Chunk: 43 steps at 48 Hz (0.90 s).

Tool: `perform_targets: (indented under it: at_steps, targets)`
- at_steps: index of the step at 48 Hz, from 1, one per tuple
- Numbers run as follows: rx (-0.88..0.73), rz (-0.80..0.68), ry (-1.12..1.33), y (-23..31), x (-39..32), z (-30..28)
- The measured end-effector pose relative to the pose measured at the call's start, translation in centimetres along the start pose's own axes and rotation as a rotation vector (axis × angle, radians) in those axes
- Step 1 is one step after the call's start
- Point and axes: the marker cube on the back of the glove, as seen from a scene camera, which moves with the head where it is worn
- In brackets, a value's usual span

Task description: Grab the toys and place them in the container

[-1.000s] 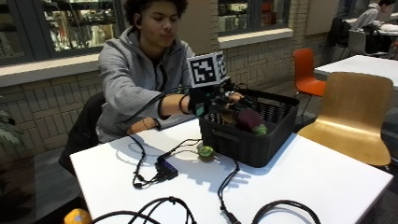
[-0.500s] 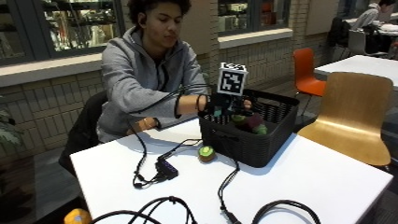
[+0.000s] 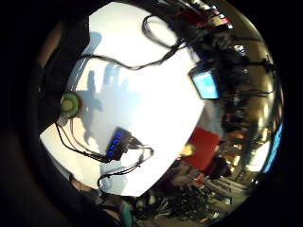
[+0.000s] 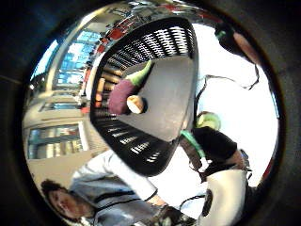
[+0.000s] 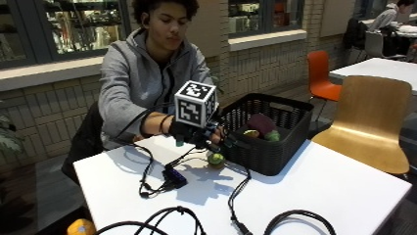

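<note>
My gloved right hand [image 5: 198,135] hovers just above the white table [image 5: 338,186], at the near left corner of the black mesh basket [image 5: 261,155]. Its fingers hang relaxed and hold nothing. A round green toy [image 5: 216,158] lies on the table right below the fingertips, against the basket's wall. The palm views show that green toy [image 3: 71,105] [image 4: 208,120] on the table too. Inside the basket [image 4: 141,146] lie a purple eggplant toy [image 5: 261,123] [image 4: 123,94], a small tan piece [image 4: 135,104] and a green toy [image 5: 272,135].
A small black hub [image 5: 174,177] [image 3: 115,143] with blue lights lies on the table left of the green toy, with black cables [image 5: 163,218] trailing to the front edge. A wooden chair [image 5: 375,120] stands right of the basket. A yellow object [image 5: 81,227] sits at the front left corner.
My right hand has drawn back from above the basket, moving left and down to the table beside the green toy. The toys in the basket lie still.
</note>
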Motion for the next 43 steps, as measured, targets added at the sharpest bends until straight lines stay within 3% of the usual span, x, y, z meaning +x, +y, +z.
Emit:
perform_targets:
  at_steps: [22,33,43]
  targets:
    - [-0.226,-0.004,0.07,-0.3,-0.5,10.7]
    - [-0.11,-0.02,-0.037,-0.9,-0.6,11.2]
    - [0.031,-0.018,0.021,-0.6,-0.2,10.7]
